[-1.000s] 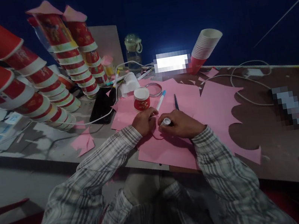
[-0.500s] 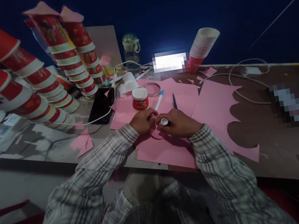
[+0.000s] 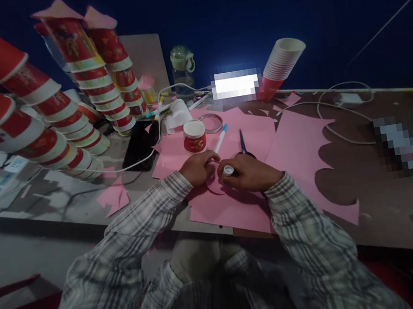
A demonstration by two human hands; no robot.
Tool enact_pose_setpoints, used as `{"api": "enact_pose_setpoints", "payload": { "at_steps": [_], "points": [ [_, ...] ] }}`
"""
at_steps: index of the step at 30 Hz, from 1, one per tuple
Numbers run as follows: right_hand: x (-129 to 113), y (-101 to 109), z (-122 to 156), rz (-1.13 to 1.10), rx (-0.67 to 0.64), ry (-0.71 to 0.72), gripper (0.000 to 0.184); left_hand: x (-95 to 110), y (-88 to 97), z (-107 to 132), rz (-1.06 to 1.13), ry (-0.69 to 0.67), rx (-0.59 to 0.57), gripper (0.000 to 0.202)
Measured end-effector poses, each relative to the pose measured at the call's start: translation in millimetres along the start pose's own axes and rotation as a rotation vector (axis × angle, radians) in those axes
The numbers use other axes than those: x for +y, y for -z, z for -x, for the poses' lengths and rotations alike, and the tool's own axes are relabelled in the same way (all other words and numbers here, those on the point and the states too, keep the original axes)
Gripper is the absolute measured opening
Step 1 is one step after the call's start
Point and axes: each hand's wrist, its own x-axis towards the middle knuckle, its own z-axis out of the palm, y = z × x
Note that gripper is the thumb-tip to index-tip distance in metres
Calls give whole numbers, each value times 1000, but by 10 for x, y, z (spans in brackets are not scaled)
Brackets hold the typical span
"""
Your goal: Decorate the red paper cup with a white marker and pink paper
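My right hand (image 3: 249,173) is closed round a glue stick (image 3: 228,171), whose round white end faces up at me. Across from it, my left hand (image 3: 198,169) has curled fingers on a small curved piece of pink paper (image 3: 216,188), holding its edge. This piece lies over larger pink sheets (image 3: 231,213). Just beyond my left hand stands a red paper cup (image 3: 195,138) with its white base upward. A white marker with a blue cap (image 3: 222,138) lies past my fingertips. Dark scissors (image 3: 243,143) rest beyond my right hand, their handles partly hidden.
Towers of red cups (image 3: 93,83) rise at the left, two with pink cone tops. A black phone (image 3: 140,146), a tape roll (image 3: 211,122) and a bottle (image 3: 182,69) lie farther back. Stacked cups (image 3: 285,58) lean near a bright light. A cut pink sheet (image 3: 297,161) and cables are rightward.
My right hand has shifted slightly with the glue stick, and more of the scissors shows behind it. The left hand stays almost where it was on the paper.
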Motion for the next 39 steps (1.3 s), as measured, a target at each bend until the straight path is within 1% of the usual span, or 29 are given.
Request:
{"api": "enact_pose_setpoints", "payload": {
  "at_steps": [4,10,17,19,21,23,25,27,31,34,39],
  "points": [
    [6,21,20,12,-5,2,10,-8,-15,2,20,27,3,26],
    [-2,81,52,14,-96,-42,7,-7,-28,-3,51,50,-15,31],
    [47,155,91,-13,-53,-71,8,9,10,-3,46,56,-17,29],
    [60,194,127,-93,27,-64,8,0,19,0,68,37,-18,29],
    [62,228,160,-222,177,-73,11,-13,15,3,106,27,-3,31],
    [60,236,169,-337,306,-99,14,-27,-6,5,130,39,39,32],
    [56,205,141,-367,357,-98,16,-39,-41,5,137,42,99,33],
    [53,141,82,-306,347,-58,14,-47,-77,2,142,23,156,34],
    [49,0,-35,-120,217,-46,13,-40,-111,-8,101,-19,220,32],
    [63,-51,-63,-42,162,-51,15,-9,-100,-10,59,-12,213,25],
    [130,-43,-46,-8,157,-27,17,30,-78,-14,77,75,158,18]
  ]
}}
